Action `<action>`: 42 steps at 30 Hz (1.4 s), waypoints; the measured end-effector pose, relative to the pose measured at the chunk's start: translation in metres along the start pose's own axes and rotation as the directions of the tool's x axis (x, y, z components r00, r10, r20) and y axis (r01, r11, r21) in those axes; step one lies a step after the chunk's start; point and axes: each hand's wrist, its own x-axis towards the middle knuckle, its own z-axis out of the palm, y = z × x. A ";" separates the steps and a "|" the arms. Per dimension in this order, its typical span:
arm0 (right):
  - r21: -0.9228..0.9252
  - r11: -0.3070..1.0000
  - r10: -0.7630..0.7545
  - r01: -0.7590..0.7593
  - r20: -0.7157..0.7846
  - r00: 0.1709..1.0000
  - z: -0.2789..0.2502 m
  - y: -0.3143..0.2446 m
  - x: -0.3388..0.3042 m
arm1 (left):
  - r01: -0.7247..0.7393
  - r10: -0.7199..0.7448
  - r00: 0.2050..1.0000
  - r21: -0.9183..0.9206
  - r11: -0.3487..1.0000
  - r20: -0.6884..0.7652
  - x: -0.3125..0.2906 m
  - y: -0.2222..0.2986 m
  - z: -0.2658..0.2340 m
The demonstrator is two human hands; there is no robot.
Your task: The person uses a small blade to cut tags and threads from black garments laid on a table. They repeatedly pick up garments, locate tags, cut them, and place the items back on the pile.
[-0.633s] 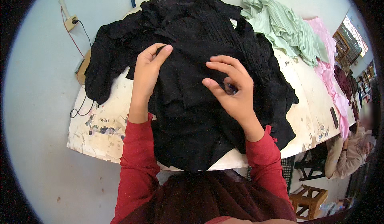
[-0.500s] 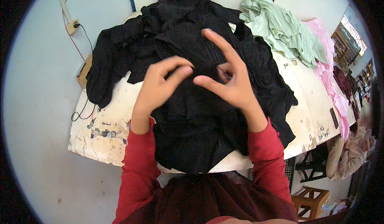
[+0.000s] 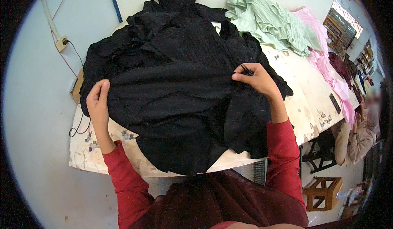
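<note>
A large black garment (image 3: pixel 172 86) lies heaped and spread over the pale tabletop, its collar at the far end. My left hand (image 3: pixel 98 100) pinches the cloth at its left edge between thumb and fingers. On the other side my right hand (image 3: pixel 258 79) is closed on the same cloth, thumb against forefinger. Between the two hands a broad panel is stretched sideways, with shallow folds running across it. Something thin and dark shows among the fingers of my right hand; its kind cannot be made out.
A pale green pleated cloth (image 3: pixel 270 22) and a pink cloth (image 3: pixel 323 65) lie at the table's far right. A dark phone-like slab (image 3: pixel 335 103) rests near the right edge. Beyond it sits another person (image 3: pixel 362 137). A wooden stool (image 3: pixel 323 194) stands below. A cable (image 3: pixel 80 129) hangs at left.
My hands, close together over the garment before, have moved apart to the left and right. Both now grip the cloth, and a panel is drawn wide between them. The view has shifted slightly.
</note>
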 end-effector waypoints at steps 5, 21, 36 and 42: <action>0.293 0.954 -0.056 0.069 -0.055 0.997 0.019 -0.031 0.002 | -0.082 0.075 0.996 0.627 0.774 0.038 -0.010 0.039 0.032; -0.673 0.669 0.107 -0.315 -0.332 0.937 -0.012 0.022 0.001 | -0.264 0.247 0.954 -0.085 0.961 -0.170 0.112 0.096 0.030; -0.166 0.964 -0.237 0.208 -0.177 0.955 0.091 0.014 -0.089 | -0.033 0.010 0.988 -0.144 0.989 -0.156 0.050 0.086 -0.067; 0.363 0.923 -0.057 0.129 -0.202 0.978 -0.014 0.049 -0.079 | 0.009 -0.027 0.988 -0.121 0.993 -0.150 0.035 0.063 -0.118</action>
